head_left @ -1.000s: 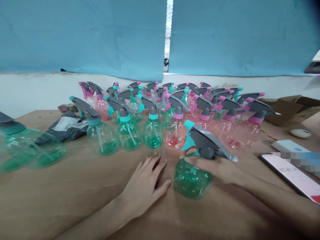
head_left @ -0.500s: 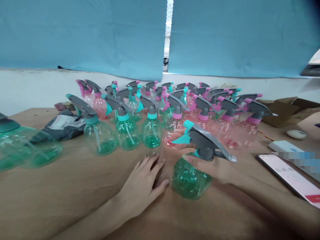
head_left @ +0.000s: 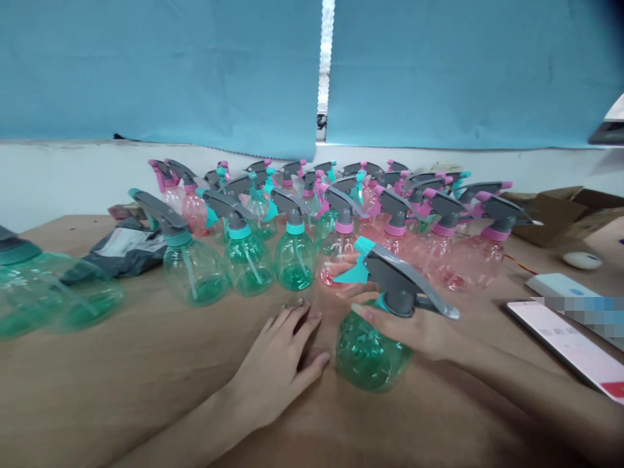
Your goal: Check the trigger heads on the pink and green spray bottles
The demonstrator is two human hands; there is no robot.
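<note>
My right hand is wrapped round the neck of a green spray bottle with a grey and turquoise trigger head. The bottle leans a little, its nozzle pointing left; whether its base touches the table I cannot tell. To its left, my left hand lies on the wooden table, palm down with fingers spread, holding nothing. Just beyond it stands a green spray bottle with liquid in the bottom. A pink spray bottle is partly hidden behind my right fingers.
Several green and pink spray bottles stand in rows at the back. A large green bottle is at the left, near a dark plastic package. Right are a phone, a white box, a white mouse and a cardboard box.
The view has shifted very slightly. Both hands and the held spray bottle stay almost where they were.
</note>
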